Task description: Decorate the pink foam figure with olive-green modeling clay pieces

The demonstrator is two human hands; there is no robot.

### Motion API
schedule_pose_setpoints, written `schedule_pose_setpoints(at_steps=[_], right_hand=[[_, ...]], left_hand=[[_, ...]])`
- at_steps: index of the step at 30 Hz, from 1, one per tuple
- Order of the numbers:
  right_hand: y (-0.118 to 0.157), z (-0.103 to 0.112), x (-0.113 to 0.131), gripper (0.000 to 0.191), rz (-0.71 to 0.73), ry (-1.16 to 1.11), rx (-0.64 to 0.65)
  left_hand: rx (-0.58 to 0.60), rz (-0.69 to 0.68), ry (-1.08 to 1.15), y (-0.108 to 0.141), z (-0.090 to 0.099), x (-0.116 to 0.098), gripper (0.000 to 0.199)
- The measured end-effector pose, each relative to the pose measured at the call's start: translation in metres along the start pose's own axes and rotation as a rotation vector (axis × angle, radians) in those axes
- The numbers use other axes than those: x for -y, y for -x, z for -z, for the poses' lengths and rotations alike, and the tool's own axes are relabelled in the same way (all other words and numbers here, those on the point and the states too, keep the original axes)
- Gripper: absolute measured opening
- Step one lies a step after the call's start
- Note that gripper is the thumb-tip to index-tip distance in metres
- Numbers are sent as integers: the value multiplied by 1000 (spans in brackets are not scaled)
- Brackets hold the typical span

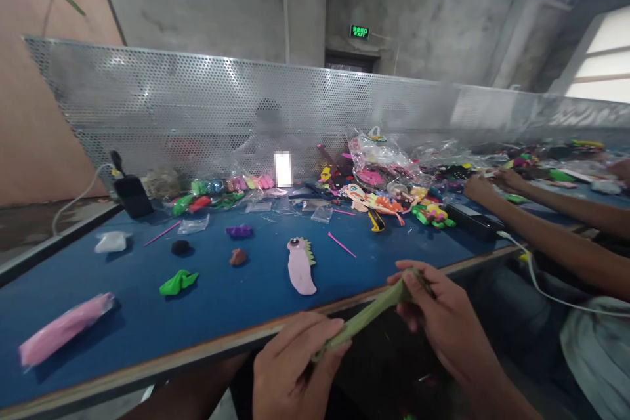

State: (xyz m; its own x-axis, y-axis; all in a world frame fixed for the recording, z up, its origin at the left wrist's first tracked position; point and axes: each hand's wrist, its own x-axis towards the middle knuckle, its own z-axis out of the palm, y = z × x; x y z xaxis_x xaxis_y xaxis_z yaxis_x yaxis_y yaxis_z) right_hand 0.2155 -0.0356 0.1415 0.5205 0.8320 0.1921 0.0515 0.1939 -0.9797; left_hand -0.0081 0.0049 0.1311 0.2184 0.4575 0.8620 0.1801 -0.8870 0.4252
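Observation:
A strip of olive-green clay (367,316) is stretched between my two hands, in front of the table's edge. My left hand (300,364) pinches its lower left end between thumb and fingers. At the upper right end, the fingers of my right hand (438,305) are closed on the same clay. Beyond them, a flat pale pink clay figure (301,269) with one eye and a green jagged edge lies on the blue table (216,321). A brown lump (238,257) and a purple piece (239,230) are to its left, and a pink stick (341,244) to its right.
Bright green clay (178,282), a black lump (180,247), white clay (112,242) and a wrapped pink roll (66,330) lie left. A yellow cutter (377,220) and piled clay pieces are farther back, before a perforated metal screen (197,98). Another person's arms (546,223) reach in at right.

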Motion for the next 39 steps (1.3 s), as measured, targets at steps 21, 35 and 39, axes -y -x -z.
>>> schedule_pose_setpoints(at_steps=[21,35,39], right_hand=[[38,-2,-34,71,-99,-65,408],[4,37,-15,51,-14,-197,102],[35,2,-24,69,-190,-244,412]], left_hand=[[302,-79,119,8,-63,5,26],[-105,170,-100,7,3,24,23],[131,-163,-73,17,-41,14,38]])
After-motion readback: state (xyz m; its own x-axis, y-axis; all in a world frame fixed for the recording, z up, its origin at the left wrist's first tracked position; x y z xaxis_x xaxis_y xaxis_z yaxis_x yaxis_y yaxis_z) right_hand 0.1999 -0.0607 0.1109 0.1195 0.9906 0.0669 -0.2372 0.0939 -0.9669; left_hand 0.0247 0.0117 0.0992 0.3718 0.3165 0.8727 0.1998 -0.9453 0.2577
